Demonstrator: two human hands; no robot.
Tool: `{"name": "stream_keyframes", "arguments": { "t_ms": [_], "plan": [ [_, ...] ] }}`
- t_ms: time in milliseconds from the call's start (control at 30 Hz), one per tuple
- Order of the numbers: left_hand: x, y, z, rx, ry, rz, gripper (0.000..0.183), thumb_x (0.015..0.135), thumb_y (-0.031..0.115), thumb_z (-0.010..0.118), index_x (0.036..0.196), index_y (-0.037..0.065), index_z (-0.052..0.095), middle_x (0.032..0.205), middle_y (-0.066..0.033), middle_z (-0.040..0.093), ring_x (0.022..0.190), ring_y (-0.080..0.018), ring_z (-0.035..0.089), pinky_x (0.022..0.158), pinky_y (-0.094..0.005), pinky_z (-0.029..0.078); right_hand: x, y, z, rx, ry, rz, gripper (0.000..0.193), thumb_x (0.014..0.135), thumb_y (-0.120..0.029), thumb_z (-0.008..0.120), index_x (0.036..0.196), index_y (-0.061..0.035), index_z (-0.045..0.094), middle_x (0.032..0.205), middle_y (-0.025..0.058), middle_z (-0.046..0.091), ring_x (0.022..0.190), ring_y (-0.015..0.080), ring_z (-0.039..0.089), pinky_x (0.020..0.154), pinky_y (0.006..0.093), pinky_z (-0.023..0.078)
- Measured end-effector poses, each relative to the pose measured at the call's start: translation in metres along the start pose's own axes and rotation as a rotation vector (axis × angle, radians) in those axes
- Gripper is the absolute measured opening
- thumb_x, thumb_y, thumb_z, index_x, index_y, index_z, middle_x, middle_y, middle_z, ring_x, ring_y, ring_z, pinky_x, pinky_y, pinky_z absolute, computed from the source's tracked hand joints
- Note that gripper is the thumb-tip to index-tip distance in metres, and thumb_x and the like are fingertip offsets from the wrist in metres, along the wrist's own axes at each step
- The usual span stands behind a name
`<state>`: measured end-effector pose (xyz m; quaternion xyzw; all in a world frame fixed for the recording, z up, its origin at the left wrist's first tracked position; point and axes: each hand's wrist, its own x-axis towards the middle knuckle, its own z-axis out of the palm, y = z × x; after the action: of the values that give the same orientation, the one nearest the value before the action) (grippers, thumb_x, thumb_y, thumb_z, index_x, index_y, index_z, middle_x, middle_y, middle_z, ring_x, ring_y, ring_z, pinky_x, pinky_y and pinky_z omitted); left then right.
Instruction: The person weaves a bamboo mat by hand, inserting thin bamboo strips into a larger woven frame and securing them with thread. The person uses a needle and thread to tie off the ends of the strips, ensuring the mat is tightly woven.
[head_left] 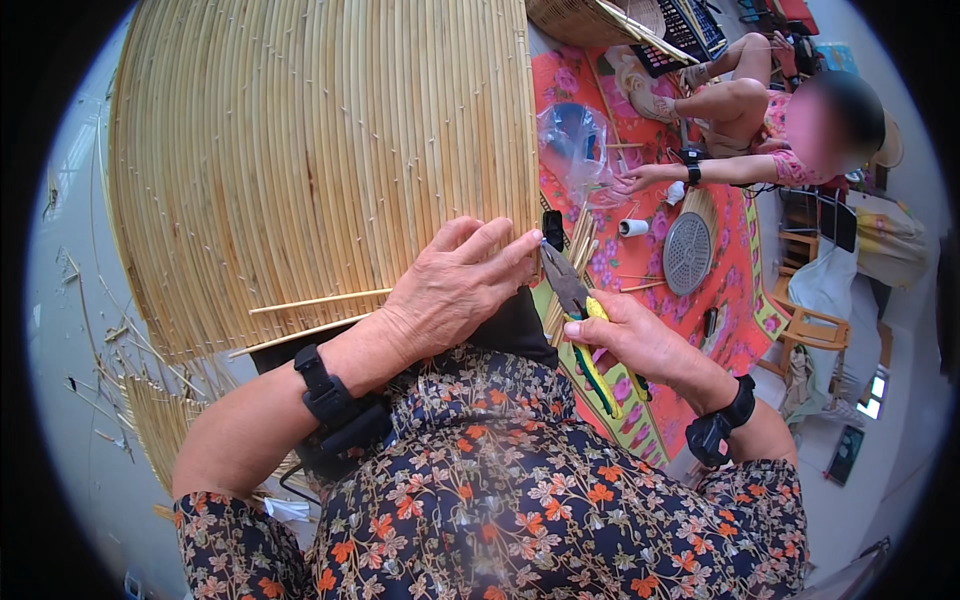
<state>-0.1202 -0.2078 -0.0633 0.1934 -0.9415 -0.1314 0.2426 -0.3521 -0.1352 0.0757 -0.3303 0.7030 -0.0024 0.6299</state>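
Observation:
A large mat of pale reeds (300, 150), bound side by side with small ties, spreads in front of me across the left and middle. My left hand (450, 285) grips its near right part, fingers reaching to the right edge; the thumb is hidden. My right hand (640, 345) is closed around pliers (566, 284) with yellow and green handles. Their jaw tips meet the mat's edge beside my left index finger; whether they pinch a tie there is too small to tell. Two loose thin reeds lie by the mat's near edge, left of my left wrist.
On the right, a red floral cloth (690, 350) holds a plastic bag (578, 150), a white spool (633, 227), a grey perforated disc (688, 253) and reed bundles. A person (780, 130) sits there, one hand near the bag. Reed scraps litter the floor at left.

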Motion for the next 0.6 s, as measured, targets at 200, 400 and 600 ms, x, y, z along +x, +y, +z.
{"name": "stream_keyframes", "arguments": {
  "t_ms": [200, 400, 600],
  "plan": [
    [-0.001, 0.0, 0.005, 0.002, 0.035, 0.009, 0.048, 0.088, 0.026, 0.064, 0.135, 0.017, 0.074, 0.162, 0.0, 0.052, 0.139, -0.0247, 0.05, 0.114, -0.0443, 0.042, 0.0, 0.01, 0.008, -0.033, 0.057, -0.038, 0.028, 0.106, -0.027, 0.065, 0.109, 0.0007, 0.06, 0.08, 0.0009, 0.061, 0.068, 0.0086, 0.061, 0.056, 0.0274, 0.054],
    [-0.003, 0.001, 0.007, 0.011, 0.018, 0.022, 0.05, 0.088, 0.026, 0.063, 0.135, 0.018, 0.073, 0.161, 0.0001, 0.053, 0.139, -0.0246, 0.051, 0.113, -0.0443, 0.043, -0.004, 0.013, 0.016, 0.017, 0.075, -0.037, 0.031, 0.106, -0.029, 0.066, 0.106, 0.0013, 0.059, 0.083, 0.0022, 0.062, 0.071, 0.0098, 0.063, 0.059, 0.028, 0.057],
    [-0.002, -0.002, 0.012, 0.0, 0.046, -0.002, 0.048, 0.087, 0.027, 0.071, 0.134, 0.017, 0.073, 0.158, -0.0002, 0.056, 0.136, -0.0246, 0.052, 0.111, -0.0446, 0.044, -0.019, 0.015, 0.017, -0.02, 0.04, 0.003, 0.03, 0.107, -0.03, 0.066, 0.108, -0.0002, 0.059, 0.089, 0.0021, 0.064, 0.077, 0.0105, 0.065, 0.065, 0.0292, 0.061]
  ]
}}
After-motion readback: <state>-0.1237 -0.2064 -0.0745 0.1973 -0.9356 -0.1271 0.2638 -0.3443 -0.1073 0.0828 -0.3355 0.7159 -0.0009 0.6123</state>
